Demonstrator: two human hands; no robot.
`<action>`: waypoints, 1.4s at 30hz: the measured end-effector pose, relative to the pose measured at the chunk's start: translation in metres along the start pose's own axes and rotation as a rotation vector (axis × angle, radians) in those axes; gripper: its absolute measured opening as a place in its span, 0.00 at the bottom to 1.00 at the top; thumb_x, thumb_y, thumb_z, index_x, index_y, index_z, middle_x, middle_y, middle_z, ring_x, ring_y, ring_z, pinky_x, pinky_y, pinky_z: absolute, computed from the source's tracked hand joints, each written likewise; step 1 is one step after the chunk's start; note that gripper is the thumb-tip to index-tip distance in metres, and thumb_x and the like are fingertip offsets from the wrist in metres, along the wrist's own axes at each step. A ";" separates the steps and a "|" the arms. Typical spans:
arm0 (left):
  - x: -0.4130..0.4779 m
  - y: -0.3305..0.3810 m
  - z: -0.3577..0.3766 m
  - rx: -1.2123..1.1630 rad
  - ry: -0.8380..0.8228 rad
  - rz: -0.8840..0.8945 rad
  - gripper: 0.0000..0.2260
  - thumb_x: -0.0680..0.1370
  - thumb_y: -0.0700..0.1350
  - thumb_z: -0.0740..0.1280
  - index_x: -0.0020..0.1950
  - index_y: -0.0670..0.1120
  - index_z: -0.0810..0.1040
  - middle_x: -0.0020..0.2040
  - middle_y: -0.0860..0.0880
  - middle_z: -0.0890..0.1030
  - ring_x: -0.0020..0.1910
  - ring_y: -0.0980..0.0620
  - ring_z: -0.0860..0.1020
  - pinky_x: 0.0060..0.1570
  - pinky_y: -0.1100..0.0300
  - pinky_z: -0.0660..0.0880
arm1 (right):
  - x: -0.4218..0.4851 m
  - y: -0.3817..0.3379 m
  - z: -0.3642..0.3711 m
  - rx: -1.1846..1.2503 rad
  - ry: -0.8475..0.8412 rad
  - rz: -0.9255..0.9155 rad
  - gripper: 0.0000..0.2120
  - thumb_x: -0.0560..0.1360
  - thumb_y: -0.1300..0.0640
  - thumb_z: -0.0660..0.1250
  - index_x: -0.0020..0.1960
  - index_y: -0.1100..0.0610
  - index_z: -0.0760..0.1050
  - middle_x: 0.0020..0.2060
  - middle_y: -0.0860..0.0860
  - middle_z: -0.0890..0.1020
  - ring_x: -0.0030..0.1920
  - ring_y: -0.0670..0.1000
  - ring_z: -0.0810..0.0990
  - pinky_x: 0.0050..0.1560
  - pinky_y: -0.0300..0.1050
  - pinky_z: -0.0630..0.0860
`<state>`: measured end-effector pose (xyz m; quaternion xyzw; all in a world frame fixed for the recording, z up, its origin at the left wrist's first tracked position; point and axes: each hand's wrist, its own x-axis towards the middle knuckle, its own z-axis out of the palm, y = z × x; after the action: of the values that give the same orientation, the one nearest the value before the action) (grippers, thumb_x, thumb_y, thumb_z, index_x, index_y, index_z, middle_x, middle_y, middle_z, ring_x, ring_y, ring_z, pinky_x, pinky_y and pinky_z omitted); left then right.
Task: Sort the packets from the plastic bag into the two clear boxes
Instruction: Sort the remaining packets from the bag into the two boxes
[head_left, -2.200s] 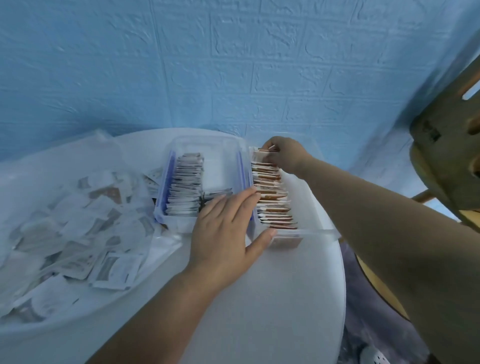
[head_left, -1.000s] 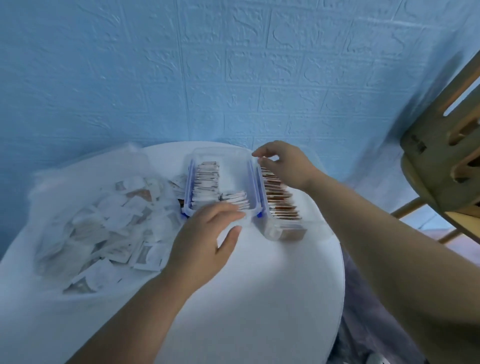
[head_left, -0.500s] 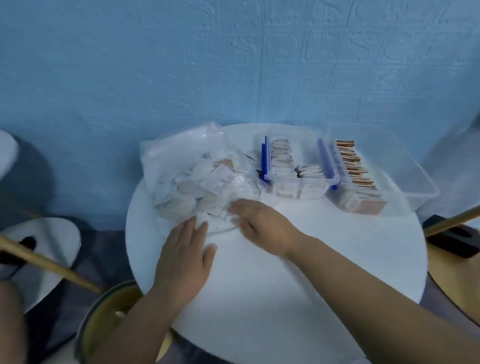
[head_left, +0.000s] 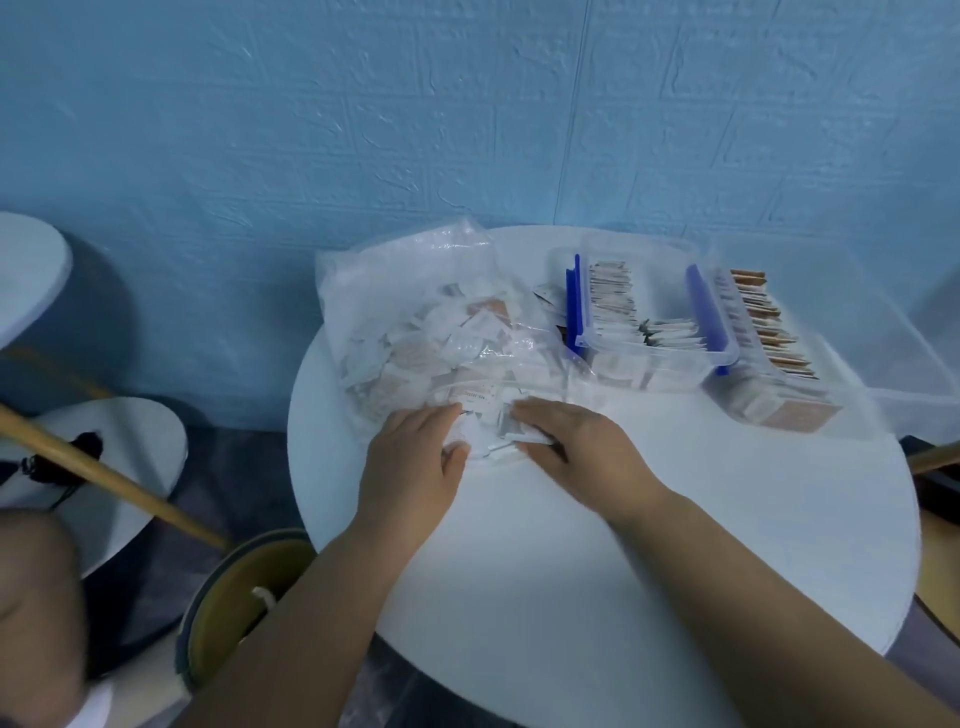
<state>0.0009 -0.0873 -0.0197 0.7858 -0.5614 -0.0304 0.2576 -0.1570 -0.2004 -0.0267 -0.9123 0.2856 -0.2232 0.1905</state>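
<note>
The clear plastic bag (head_left: 410, 291) full of white and brown packets lies at the back left of the round white table (head_left: 701, 623). Both my hands are at its near opening. My left hand (head_left: 410, 473) pinches a white packet (head_left: 465, 434) between thumb and forefinger. My right hand (head_left: 582, 452) lies flat, its fingers on several loose packets (head_left: 519, 441). To the right stands a clear box with blue clips (head_left: 660, 358) holding rows of white packets. Beside it, a second clear box (head_left: 779, 410) holds a row of brown packets.
A large clear lid or tub (head_left: 904, 364) sits at the table's far right edge. Left of the table are a wooden pole (head_left: 109, 475), a yellow-seated stool (head_left: 234, 597) and another white round surface (head_left: 135, 441). A blue wall stands close behind.
My view swung left, away from the boxes. Both hands left the boxes and came to the bag's opening, where the left hand has taken a packet.
</note>
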 end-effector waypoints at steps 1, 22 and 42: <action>0.001 0.001 -0.001 -0.025 -0.017 -0.031 0.18 0.76 0.44 0.66 0.66 0.45 0.73 0.59 0.47 0.78 0.61 0.46 0.70 0.60 0.58 0.65 | -0.002 0.001 0.000 0.019 0.031 -0.016 0.14 0.75 0.53 0.65 0.59 0.55 0.78 0.57 0.49 0.81 0.58 0.49 0.78 0.55 0.33 0.69; -0.023 0.034 -0.003 -0.673 0.184 -0.301 0.10 0.82 0.47 0.54 0.45 0.57 0.71 0.42 0.58 0.79 0.42 0.65 0.78 0.45 0.61 0.77 | -0.008 -0.053 -0.008 0.936 0.091 0.471 0.03 0.75 0.63 0.66 0.48 0.58 0.74 0.39 0.51 0.80 0.35 0.43 0.77 0.37 0.35 0.75; -0.005 0.020 -0.022 -0.484 0.397 -0.326 0.15 0.79 0.45 0.62 0.64 0.43 0.70 0.61 0.45 0.77 0.59 0.46 0.75 0.49 0.72 0.67 | 0.021 -0.014 0.007 -0.004 -0.184 -0.208 0.21 0.77 0.52 0.51 0.61 0.58 0.76 0.58 0.52 0.79 0.62 0.54 0.75 0.65 0.43 0.68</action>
<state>-0.0109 -0.0795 0.0067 0.7719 -0.3440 -0.0500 0.5323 -0.1314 -0.2006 -0.0196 -0.9540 0.1712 -0.1566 0.1897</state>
